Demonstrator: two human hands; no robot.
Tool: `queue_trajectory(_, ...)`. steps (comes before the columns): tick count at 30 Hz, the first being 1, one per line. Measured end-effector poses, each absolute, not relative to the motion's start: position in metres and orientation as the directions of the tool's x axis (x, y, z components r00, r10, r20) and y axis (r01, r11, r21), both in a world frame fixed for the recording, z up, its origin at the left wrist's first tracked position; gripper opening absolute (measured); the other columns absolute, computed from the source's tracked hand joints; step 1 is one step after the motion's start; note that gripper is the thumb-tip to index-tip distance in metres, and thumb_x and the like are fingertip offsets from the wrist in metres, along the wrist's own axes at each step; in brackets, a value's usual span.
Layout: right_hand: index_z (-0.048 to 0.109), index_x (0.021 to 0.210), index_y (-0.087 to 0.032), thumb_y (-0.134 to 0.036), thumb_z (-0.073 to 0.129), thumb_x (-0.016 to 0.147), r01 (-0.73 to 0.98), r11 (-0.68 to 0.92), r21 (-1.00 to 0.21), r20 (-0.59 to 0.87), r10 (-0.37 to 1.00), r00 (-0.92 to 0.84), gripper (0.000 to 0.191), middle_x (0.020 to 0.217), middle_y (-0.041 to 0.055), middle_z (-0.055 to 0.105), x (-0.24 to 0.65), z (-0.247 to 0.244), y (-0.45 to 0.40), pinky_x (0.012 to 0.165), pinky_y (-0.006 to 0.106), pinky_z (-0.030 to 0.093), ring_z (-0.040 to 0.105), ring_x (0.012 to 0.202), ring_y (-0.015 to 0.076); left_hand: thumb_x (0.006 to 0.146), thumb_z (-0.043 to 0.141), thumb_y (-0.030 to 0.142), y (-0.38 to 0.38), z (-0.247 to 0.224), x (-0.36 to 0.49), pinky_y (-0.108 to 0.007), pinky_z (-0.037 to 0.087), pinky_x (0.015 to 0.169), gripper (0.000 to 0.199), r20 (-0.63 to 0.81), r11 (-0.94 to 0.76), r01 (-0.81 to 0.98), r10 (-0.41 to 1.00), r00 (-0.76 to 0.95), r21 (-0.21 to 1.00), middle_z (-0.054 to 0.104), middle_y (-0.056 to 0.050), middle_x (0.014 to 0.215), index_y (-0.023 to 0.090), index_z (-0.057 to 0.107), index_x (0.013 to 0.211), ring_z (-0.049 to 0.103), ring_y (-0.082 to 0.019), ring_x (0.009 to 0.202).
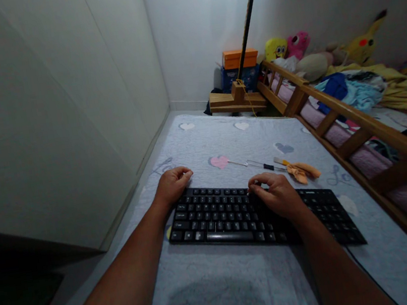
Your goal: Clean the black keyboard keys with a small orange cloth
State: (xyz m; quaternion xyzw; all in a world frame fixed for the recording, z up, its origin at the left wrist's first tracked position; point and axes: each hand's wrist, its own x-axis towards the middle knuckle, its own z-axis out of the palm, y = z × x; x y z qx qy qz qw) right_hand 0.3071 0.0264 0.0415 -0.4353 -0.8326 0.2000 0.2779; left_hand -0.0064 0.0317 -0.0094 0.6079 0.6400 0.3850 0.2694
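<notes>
A black keyboard lies flat on the patterned bedspread in front of me. My left hand is by its upper left corner, fingers curled in and thumb against them, with nothing seen between them. Over the right part of the keys, my right hand holds thumb and fingers in a pinch. A tiny pale spot shows at its fingertips, too small to name. Beyond the keyboard lie a thin metal rod, a wire tool with a black grip, a yellow-handled brush and a crumpled orange cloth or glove.
Pale cabinet doors rise along the left. A wooden bed rail runs down the right, with clothes and plush toys behind it. At the far end stand a wooden base with a black pole and an orange box.
</notes>
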Motion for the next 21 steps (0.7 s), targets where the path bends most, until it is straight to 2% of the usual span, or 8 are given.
queue_trajectory(8,0.07,0.071,-0.021,-0.023,0.055,0.083,0.614,0.537,-0.578,0.308,0.841,-0.445,0.02,0.069,0.0024,0.072,0.3121,0.0437,0.0298,0.068,0.03,0.046,0.067,0.067,0.0187,0.08,0.055,0.049,0.0308,-0.0082,-0.0057,-0.03,0.04,0.062,0.038,0.12,-0.028,0.577,0.985,-0.122,0.817,0.066,-0.003,0.067,0.015,0.073,0.083,0.057,-0.019,0.063)
queue_trajectory(21,0.071,0.075,-0.021,-0.024,0.055,0.083,0.625,0.514,-0.587,0.338,0.857,-0.388,0.018,0.077,0.0037,0.076,0.3143,0.0352,0.0334,0.073,0.032,0.049,0.069,0.074,0.0206,0.081,0.055,0.048,0.0315,-0.0121,-0.008,-0.031,0.041,0.064,0.038,0.135,-0.041,0.587,0.984,-0.117,0.809,0.066,-0.002,0.068,0.016,0.073,0.084,0.057,-0.018,0.063)
